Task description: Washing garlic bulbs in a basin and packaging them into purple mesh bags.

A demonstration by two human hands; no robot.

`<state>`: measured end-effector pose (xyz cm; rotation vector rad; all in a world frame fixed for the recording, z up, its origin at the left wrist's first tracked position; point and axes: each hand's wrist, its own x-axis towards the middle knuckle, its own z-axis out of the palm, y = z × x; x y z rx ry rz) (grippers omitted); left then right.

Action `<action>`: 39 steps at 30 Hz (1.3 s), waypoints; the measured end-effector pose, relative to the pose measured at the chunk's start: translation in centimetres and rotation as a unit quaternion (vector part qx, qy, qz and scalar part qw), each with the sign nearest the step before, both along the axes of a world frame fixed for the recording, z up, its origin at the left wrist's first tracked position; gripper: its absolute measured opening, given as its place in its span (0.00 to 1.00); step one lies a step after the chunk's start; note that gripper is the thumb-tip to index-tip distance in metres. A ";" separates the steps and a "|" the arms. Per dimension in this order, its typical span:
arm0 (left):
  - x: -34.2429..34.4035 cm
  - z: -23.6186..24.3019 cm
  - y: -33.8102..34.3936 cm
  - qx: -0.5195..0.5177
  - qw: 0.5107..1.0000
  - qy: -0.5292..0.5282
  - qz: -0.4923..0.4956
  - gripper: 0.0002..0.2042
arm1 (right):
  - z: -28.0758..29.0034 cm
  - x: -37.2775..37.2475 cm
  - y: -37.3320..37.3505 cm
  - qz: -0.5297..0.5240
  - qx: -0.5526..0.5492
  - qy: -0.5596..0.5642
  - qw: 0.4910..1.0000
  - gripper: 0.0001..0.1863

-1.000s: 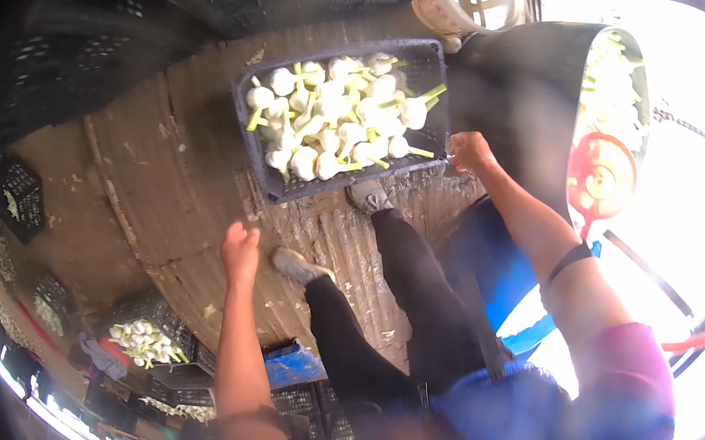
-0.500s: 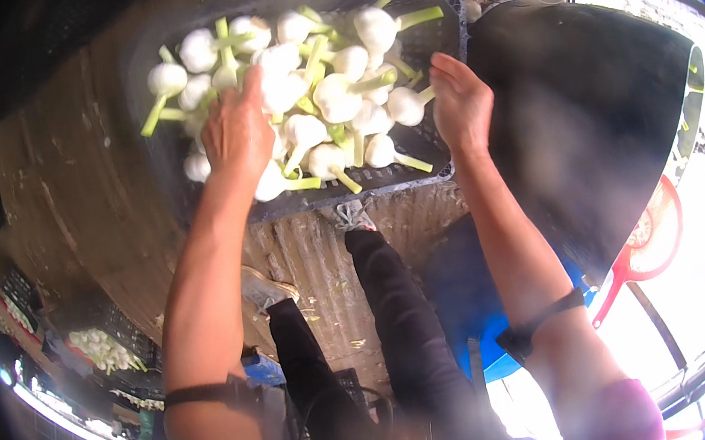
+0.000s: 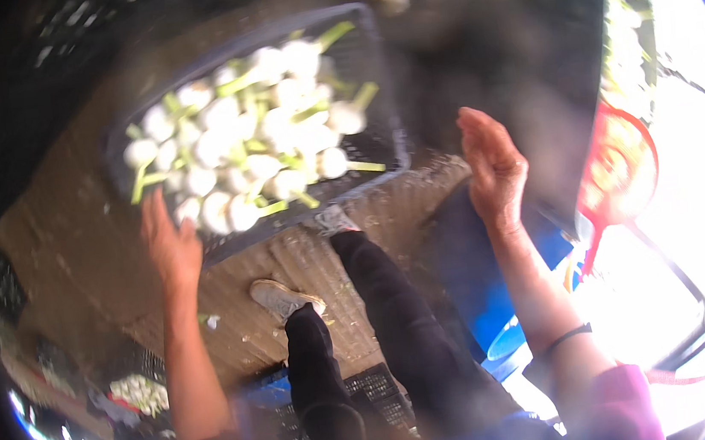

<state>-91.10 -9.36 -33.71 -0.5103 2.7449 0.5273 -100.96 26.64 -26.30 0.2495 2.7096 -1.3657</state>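
Left hand [image 3: 174, 252]: fingers extended at near-left corner of dark crate [image 3: 399, 133]; grip cannot be told. Right hand [image 3: 497, 162]: loosely unfurled, empty, apart from crate. Garlic bulbs [image 3: 264, 167]: heaped in crate, ahead of shoes [image 3: 283, 298].

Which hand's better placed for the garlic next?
Left, probably: left hand is by the crate's near-left corner, beside the garlic; contact unclear. Right hand is open, apart from both.
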 end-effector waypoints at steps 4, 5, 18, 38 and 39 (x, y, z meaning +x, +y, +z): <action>7.6 1.2 -1.0 0.039 0.996 -0.081 0.013 0.28 | 7.9 0.6 2.1 0.032 0.110 0.082 0.990 0.14; 8.5 2.0 -0.1 0.053 0.994 -0.085 0.042 0.28 | 9.4 0.7 3.5 0.002 0.120 0.131 0.984 0.14; -7.4 19.5 22.7 0.425 0.903 0.053 -0.040 0.18 | 8.1 -10.3 20.0 -0.116 0.146 -0.031 0.982 0.30; -28.8 10.4 47.0 0.131 0.954 -0.264 -0.059 0.37 | 2.6 -12.1 23.4 -0.133 -0.271 -0.399 0.866 0.41; -28.7 10.0 47.0 0.127 0.954 -0.264 -0.063 0.37 | 2.9 -12.7 23.7 -0.144 -0.275 -0.394 0.865 0.41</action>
